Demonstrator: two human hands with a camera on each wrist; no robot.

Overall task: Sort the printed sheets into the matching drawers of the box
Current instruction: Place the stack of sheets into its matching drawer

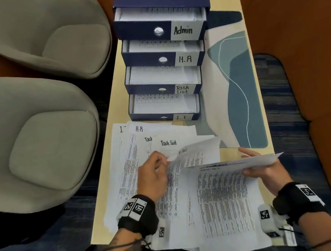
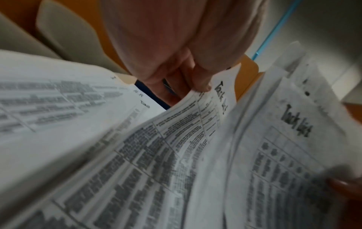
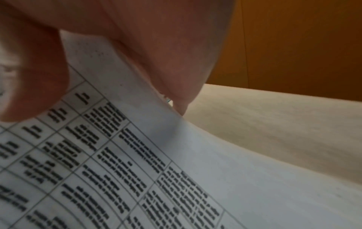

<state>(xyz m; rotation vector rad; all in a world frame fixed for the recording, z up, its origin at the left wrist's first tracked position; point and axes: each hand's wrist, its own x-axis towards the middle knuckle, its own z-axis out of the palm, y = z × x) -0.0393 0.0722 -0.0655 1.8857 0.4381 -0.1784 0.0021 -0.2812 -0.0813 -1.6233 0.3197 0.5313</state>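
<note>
Bench near edge: loose sheets, thin, floppy; left hand pinching one corner, right hand gripping another; support both edges.

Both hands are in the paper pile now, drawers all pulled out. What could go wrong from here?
1. The left hand pinches a curled sheet by its edge alone; it may crease or tear.
2. The right hand holds several sheets at once, so mixed headings could land together in one drawer.
3. The loose sheets overhang the table's near edge and could slide off.
</note>
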